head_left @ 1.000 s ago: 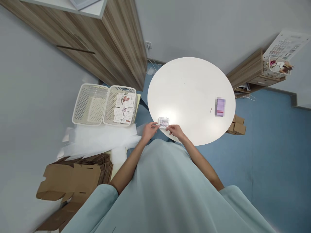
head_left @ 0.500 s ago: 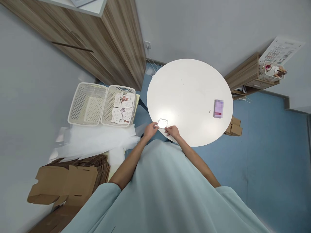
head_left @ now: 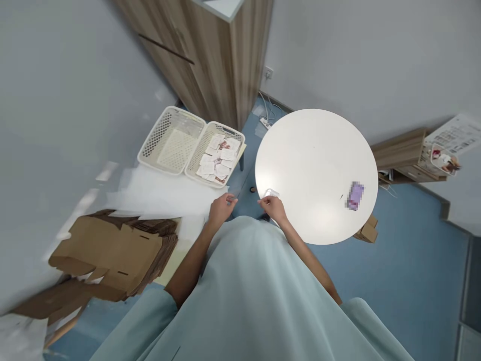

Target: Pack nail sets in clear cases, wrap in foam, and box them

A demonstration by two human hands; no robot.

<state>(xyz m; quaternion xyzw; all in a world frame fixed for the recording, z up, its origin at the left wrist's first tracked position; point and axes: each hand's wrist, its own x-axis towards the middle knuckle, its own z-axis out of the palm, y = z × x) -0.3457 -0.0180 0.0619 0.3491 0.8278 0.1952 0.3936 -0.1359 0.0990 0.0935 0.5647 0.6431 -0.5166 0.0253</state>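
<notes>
My left hand [head_left: 221,208] is off the table's left edge, between the white basket and the round table [head_left: 315,155]. Its fingers are loosely bent and apart, and nothing shows in them. At the table's near-left edge is my right hand [head_left: 273,207], fingers curled and thumb drawn in toward them. Whether it pinches something small cannot be made out. Just beyond its knuckles lies a small clear, pale-edged rectangular piece [head_left: 271,192], partly covered by the hand.
Left of the table stand a basket of printed cards or packets [head_left: 220,158] and a second basket [head_left: 176,143]. White sheets [head_left: 165,190] and stacked flat cardboard boxes [head_left: 112,250] lie nearer. A blurred purple item [head_left: 355,195] rests at the table's right.
Both hands held the clear piece's edges before. Now it lies beyond my right hand, and my left hand has let go and moved left. The view has turned left.
</notes>
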